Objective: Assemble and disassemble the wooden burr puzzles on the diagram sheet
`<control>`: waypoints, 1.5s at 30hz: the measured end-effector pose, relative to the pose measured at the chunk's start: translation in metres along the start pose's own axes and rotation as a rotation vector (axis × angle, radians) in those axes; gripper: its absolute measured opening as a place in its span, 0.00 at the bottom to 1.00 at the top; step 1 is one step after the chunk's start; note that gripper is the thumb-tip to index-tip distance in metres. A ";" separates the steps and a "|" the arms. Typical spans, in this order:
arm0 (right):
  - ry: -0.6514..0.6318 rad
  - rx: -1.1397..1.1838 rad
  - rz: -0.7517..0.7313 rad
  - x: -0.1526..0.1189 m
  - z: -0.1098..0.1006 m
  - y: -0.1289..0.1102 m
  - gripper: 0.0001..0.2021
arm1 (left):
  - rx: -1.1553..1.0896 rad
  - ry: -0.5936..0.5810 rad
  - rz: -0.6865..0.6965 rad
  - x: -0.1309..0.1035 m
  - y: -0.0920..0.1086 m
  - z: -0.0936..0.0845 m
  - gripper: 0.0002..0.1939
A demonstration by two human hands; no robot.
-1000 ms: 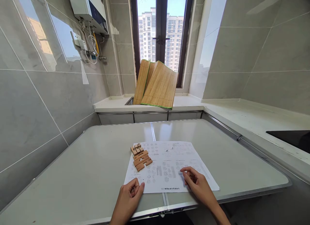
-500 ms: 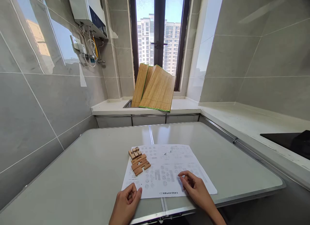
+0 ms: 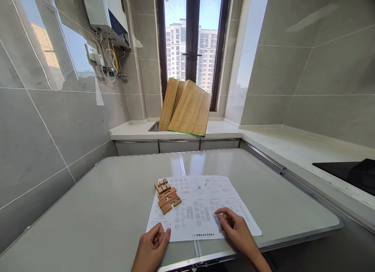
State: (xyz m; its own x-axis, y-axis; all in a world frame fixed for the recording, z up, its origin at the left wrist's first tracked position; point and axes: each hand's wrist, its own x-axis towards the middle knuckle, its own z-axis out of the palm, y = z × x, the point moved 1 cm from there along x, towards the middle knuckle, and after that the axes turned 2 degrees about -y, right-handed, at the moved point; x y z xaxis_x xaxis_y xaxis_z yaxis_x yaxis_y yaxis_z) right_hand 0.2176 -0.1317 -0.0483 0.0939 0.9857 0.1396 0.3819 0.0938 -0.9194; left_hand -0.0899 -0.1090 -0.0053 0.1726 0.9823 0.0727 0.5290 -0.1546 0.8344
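Observation:
A printed paper sheet [image 3: 205, 194] lies on the light table [image 3: 102, 209]. Several wooden puzzle pieces [image 3: 168, 198] rest side by side on its upper left part. My left hand [image 3: 152, 246] is at the sheet's lower left corner, its fingers curled in with nothing visible in them. On the right, my right hand [image 3: 236, 229] rests over the sheet's lower right part, fingers bent and thumb near the index finger, with no object seen between them. Neither hand touches the wooden pieces.
A folded bamboo mat [image 3: 189, 108] leans by the window on the white ledge [image 3: 222, 126]. A black object [image 3: 363, 174] sits on the counter at the right. A water heater [image 3: 107, 14] hangs on the left wall.
The view has shifted very slightly. My hands, the sheet and the wooden pieces keep their places.

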 end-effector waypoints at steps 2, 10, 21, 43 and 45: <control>0.001 -0.005 -0.004 0.000 0.000 0.001 0.25 | 0.003 0.002 0.000 0.000 0.001 0.000 0.27; 0.041 -0.023 -0.030 -0.001 -0.002 -0.007 0.23 | 0.023 0.011 0.012 -0.001 0.004 0.000 0.27; 0.054 -0.041 -0.020 0.000 -0.002 -0.009 0.24 | 0.135 0.209 0.082 0.015 0.011 -0.010 0.22; 0.039 -0.019 -0.015 0.000 -0.002 -0.016 0.23 | 0.519 0.119 0.191 0.184 -0.019 -0.027 0.30; 0.047 -0.022 -0.017 0.000 -0.003 -0.017 0.24 | 0.540 0.157 0.185 0.187 -0.023 -0.031 0.29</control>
State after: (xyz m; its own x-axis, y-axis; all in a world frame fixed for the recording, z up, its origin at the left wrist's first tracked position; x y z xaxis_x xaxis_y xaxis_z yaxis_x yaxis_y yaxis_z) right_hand 0.2136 -0.1336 -0.0316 0.1298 0.9764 0.1723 0.4037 0.1067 -0.9086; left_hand -0.0957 0.0815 0.0067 0.1987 0.9315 0.3046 0.8569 -0.3160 0.4073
